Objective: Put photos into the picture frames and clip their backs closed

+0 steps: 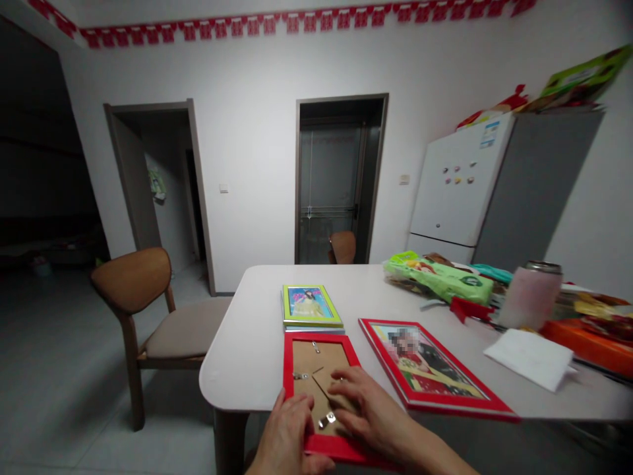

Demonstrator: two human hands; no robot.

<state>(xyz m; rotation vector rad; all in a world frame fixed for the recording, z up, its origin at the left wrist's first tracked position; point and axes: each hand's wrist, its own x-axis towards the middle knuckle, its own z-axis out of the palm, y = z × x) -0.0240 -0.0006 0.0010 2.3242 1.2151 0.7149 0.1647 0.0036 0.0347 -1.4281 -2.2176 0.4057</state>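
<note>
A red picture frame (289,359) lies face down at the table's near edge, showing its brown backing board (304,356), metal clips and a thin stand strip. My left hand (291,429) grips its lower left side, fingers on the border and backing, thumb at the bottom edge. Over the right side my right hand (373,409) is bent, its fingers apart and touching the backing near the right-hand clip, which they partly cover. Just beyond is a green picture frame (337,316), face up on another frame. To the right lies a larger red picture frame (395,379) with its photo upward.
A folded white paper (529,359), a pinkish jar (531,297), a green packet (445,277) and an orange box (593,346) crowd the table's right side. A wooden chair (131,284) stands left of the white table (232,356). Behind are a fridge (459,178) and two doorways.
</note>
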